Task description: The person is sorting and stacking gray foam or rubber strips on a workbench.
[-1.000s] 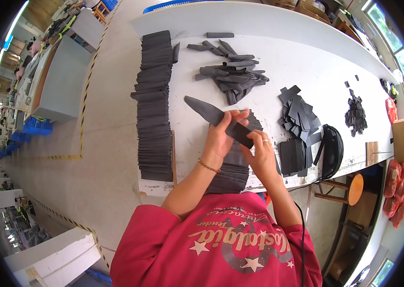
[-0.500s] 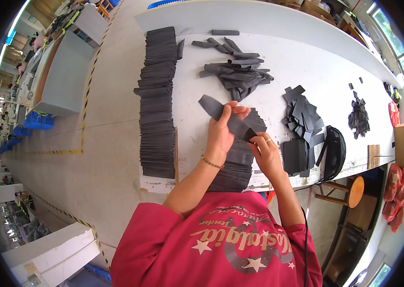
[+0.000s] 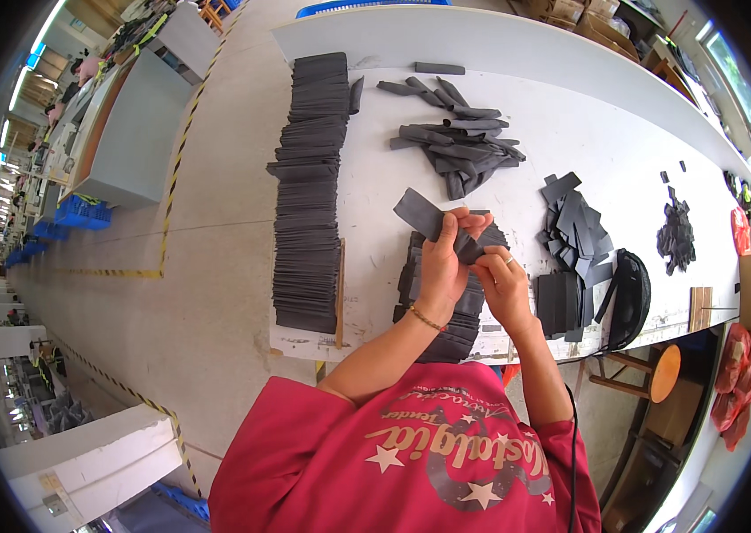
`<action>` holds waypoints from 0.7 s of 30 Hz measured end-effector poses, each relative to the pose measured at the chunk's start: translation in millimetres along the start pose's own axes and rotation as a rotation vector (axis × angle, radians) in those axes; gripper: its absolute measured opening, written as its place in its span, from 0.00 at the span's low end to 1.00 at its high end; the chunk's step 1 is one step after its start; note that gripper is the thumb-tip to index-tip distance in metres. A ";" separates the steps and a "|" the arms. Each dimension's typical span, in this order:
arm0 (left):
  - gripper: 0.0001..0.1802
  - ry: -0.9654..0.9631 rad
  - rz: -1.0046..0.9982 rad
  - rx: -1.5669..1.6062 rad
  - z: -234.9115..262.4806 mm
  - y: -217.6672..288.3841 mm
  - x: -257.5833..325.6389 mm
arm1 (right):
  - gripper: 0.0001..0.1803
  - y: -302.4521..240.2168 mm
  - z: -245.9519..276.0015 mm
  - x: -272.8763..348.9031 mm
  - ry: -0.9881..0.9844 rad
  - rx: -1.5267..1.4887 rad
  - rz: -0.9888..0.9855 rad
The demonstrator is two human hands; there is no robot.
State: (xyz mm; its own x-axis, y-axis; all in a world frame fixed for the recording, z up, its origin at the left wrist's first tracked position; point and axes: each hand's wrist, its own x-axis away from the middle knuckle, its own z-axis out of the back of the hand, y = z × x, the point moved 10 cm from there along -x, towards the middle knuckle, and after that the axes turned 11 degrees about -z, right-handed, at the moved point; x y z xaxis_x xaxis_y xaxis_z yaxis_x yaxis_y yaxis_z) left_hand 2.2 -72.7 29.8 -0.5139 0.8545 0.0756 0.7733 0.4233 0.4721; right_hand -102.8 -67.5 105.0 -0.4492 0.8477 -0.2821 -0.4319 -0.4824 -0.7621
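A dark grey fabric strip (image 3: 419, 212) is held up between my two hands, over the near part of the table. My left hand (image 3: 446, 265) pinches it around the middle, thumb on top, and the strip's flat far end sticks out to the upper left. At the strip's near end, the fingers of my right hand (image 3: 504, 286) are closed on it. Below my hands lies a row of overlapping dark strips (image 3: 455, 336), partly covered by my left hand and wrist. Small folds at the right fingertips are hard to make out.
A long stack of dark strips (image 3: 306, 195) lines the table's left side beside a wooden strip (image 3: 340, 293). Loose rolled pieces (image 3: 460, 147) lie at the back. To the right are flat dark pieces (image 3: 575, 222), a black pouch (image 3: 628, 298) and small black pieces (image 3: 677, 235).
Both hands have drawn closer together on the strip, and its near end is now mostly hidden by my fingers. The whole view has shifted slightly, moving the scene to the right.
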 end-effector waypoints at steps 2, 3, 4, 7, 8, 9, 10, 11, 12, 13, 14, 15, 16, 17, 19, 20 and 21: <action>0.18 0.005 0.004 0.011 1.3 -2.4 0.7 | 0.08 0.8 -0.6 -1.0 -0.002 0.004 0.009; 0.18 0.012 0.009 0.022 2.4 -2.6 0.8 | 0.08 0.4 -2.4 -1.5 -0.006 0.008 0.016; 0.18 0.014 0.005 0.021 3.2 -1.7 0.3 | 0.08 -0.7 -3.4 -2.8 -0.009 0.005 0.019; 0.18 0.011 -0.008 0.028 2.8 -0.8 -0.8 | 0.08 -3.4 -4.7 -5.4 -0.019 0.005 0.025; 0.18 0.026 0.003 0.030 4.3 -2.5 -0.2 | 0.07 -2.9 -4.4 -5.6 -0.015 -0.002 0.022; 0.18 0.041 0.012 0.032 6.1 -3.6 0.4 | 0.06 -2.5 -4.3 -5.9 -0.013 -0.009 0.020; 0.18 0.042 0.009 0.031 7.6 -3.8 0.0 | 0.06 -2.0 -5.2 -6.0 -0.014 -0.011 0.021; 0.18 0.040 0.008 0.031 9.5 -4.2 -0.5 | 0.06 -1.0 -6.6 -6.1 -0.017 -0.012 0.023; 0.18 0.038 0.007 0.031 9.7 -4.1 -0.2 | 0.06 0.0 -7.3 -5.8 -0.020 -0.012 0.024; 0.18 0.040 0.007 0.031 10.2 -4.1 -0.1 | 0.06 0.7 -7.5 -6.3 -0.022 -0.012 0.024; 0.18 0.037 0.004 0.033 10.1 -3.9 -0.4 | 0.06 0.6 -8.3 -7.2 -0.028 -0.010 0.032; 0.18 0.033 0.002 0.035 9.6 -3.6 -0.7 | 0.06 0.3 -9.1 -8.0 -0.033 -0.008 0.041; 0.18 0.035 0.002 0.035 10.1 -3.8 -0.8 | 0.06 0.9 -9.9 -8.4 -0.035 -0.008 0.041; 0.18 0.037 -0.003 0.035 10.6 -3.9 -0.8 | 0.06 1.8 -10.6 -8.7 -0.036 -0.017 0.038; 0.18 0.041 -0.010 0.034 12.3 -3.8 -0.6 | 0.06 0.5 -12.0 -9.0 -0.038 -0.027 0.036; 0.18 0.032 -0.015 0.038 12.1 -4.3 -0.2 | 0.07 0.1 -13.0 -9.6 -0.052 -0.019 0.021; 0.17 0.021 -0.019 0.042 11.5 -4.6 -0.3 | 0.08 0.7 -14.1 -10.1 -0.065 -0.011 0.005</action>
State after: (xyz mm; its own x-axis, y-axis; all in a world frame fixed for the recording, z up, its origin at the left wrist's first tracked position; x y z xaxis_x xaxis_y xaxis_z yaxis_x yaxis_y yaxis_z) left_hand 3.1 -71.5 17.6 -0.5359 0.8399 0.0861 0.7783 0.4519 0.4359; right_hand -87.5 -73.3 99.1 -0.5011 0.8293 -0.2475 -0.4211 -0.4835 -0.7674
